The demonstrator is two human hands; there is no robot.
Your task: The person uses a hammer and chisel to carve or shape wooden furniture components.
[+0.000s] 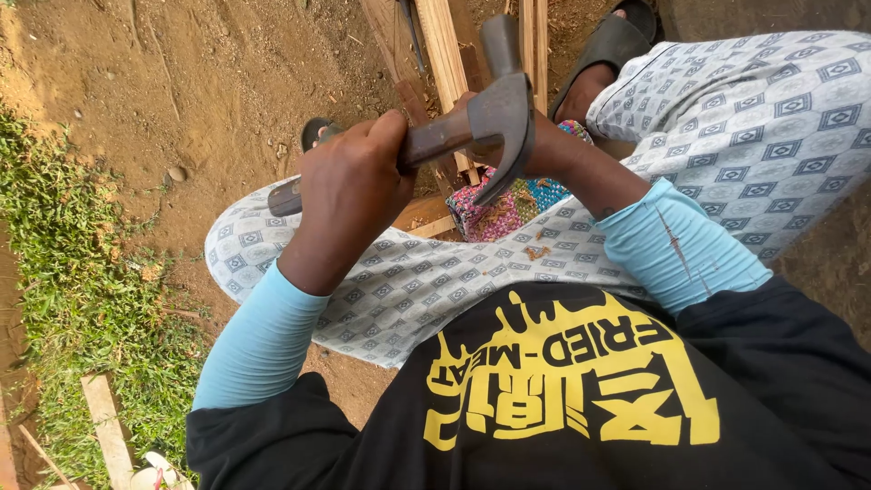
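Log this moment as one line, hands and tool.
left hand: grips handle of dark steel claw hammer | right hand: behind hammer head, hold unclear | below: pale wooden slats, patterned cloth

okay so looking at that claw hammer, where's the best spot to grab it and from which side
Grip the hammer on its handle, toward the free end, where the left hand already wraps it. Come from above, fingers curling around the shaft. The handle is long, narrow and lies roughly level across the lap, while the head is bulky with a pointed claw, and the right hand sits right behind it.
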